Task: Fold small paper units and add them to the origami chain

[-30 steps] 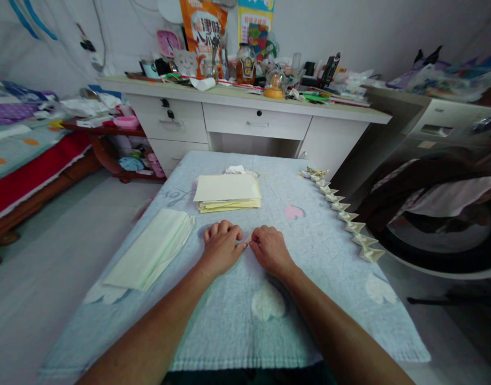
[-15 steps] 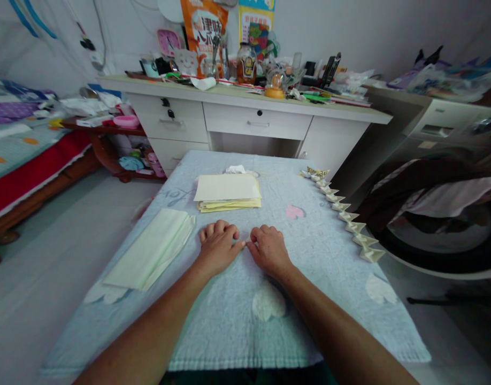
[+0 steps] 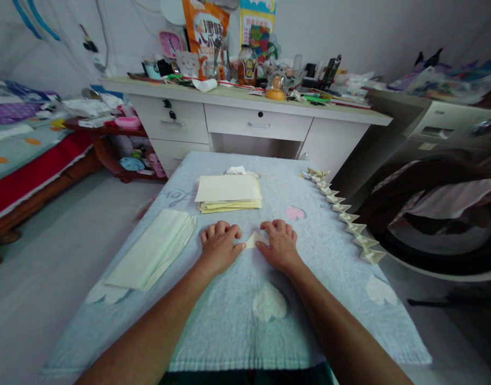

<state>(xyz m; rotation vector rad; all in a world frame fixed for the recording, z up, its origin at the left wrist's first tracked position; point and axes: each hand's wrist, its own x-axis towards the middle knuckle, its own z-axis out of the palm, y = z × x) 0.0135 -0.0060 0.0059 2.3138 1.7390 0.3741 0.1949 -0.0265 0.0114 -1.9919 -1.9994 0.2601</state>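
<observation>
A small folded piece of cream paper [image 3: 251, 240] lies flat on the blue cloth between my two hands. My left hand [image 3: 221, 244] rests palm down at its left side, thumb tip at the paper's edge and fingers apart, slightly bent. On the other side, my right hand [image 3: 281, 245] has its thumb on the paper's right part, with the fingers spread on the cloth; that end of the paper is partly hidden. Beyond the hands sits a stack of cream and yellow paper sheets [image 3: 229, 189]. Pale green folded paper [image 3: 152, 249] lies left of my left hand.
A row of folded paper pieces [image 3: 347, 218] runs along the right of the cloth-covered table [image 3: 213, 337]. Crumpled white tissue [image 3: 236, 170] lies behind the stack. A cluttered white desk [image 3: 257, 122] stands ahead, a washing machine [image 3: 438, 139] at the right, a bed [image 3: 32, 160] at the left.
My right hand has slid right, away from my left hand, and its fingers have spread. More of the small folded paper now shows between them. The left hand has barely moved.
</observation>
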